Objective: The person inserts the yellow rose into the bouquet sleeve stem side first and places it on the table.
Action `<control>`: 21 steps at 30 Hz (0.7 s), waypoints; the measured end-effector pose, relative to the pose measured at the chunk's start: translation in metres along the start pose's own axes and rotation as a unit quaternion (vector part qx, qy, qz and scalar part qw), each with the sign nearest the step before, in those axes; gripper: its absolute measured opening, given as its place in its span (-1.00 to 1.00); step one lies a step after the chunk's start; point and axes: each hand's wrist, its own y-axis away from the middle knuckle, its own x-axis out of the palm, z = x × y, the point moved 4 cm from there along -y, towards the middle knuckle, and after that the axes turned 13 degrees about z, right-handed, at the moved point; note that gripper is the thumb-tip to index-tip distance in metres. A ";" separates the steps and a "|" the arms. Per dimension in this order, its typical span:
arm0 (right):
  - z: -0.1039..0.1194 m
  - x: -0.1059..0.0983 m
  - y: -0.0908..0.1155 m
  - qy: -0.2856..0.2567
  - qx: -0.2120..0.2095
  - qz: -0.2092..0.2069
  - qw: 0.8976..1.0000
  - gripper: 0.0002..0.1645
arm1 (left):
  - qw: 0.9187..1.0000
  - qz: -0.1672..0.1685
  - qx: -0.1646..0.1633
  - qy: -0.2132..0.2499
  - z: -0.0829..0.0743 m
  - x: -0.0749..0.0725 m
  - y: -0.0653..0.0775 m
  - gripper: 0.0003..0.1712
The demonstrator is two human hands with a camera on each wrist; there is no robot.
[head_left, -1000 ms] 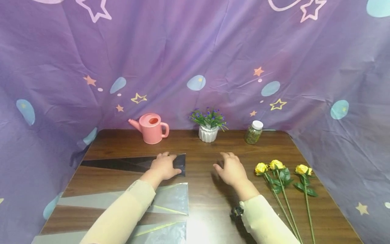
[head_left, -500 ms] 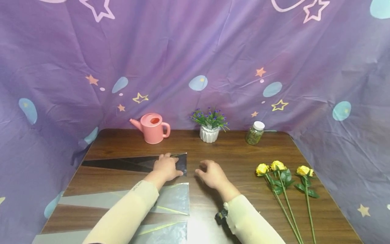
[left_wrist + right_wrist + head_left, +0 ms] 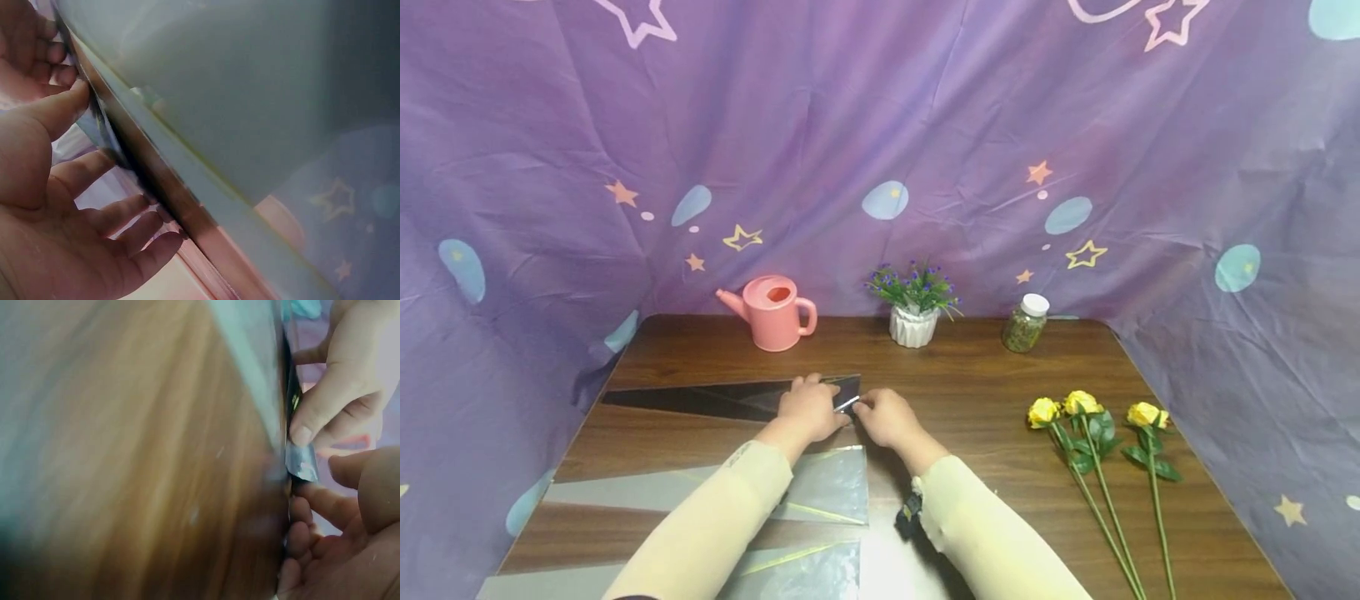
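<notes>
A tapered black flower sleeve (image 3: pixel 715 399) of clear-edged film lies flat across the far left of the table. My left hand (image 3: pixel 808 409) rests on its wide end, fingers spread and thumb near the edge. At that wide end, my right hand (image 3: pixel 887 417) touches the film's right edge with bent fingers. One flap of film (image 3: pixel 302 464) stands raised between the two hands in the right wrist view, where my right thumb is apart from the fingers. Nearer me lie a pale flower sleeve (image 3: pixel 835 483) and another pale flower sleeve (image 3: pixel 820 575), partly under my left forearm.
Three yellow roses lie at the right, including a rose (image 3: pixel 1147 417) set apart. Along the back stand a pink watering can (image 3: pixel 774 321), a white pot of purple flowers (image 3: pixel 913 327) and a white-lidded jar (image 3: pixel 1025 327). Purple cloth (image 3: pixel 820 167) hangs behind the wooden table.
My right hand has moved left across the table to the black sleeve's edge. The film there is now lifted. My left hand has stayed on the sleeve.
</notes>
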 end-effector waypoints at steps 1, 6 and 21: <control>0.001 0.000 -0.002 -0.017 0.008 -0.002 1.000 -0.68 | 1.000 0.004 0.000 0.001 0.000 0.000 0.000 -0.23; 0.007 -0.004 -0.004 -0.141 -0.001 -0.012 0.990 -0.76 | 0.998 0.034 0.008 0.049 0.000 0.000 0.003 -0.06; 0.000 -0.016 0.007 -0.211 0.010 -0.042 0.976 -0.75 | 0.983 -0.014 0.053 0.178 -0.010 -0.027 0.011 -0.37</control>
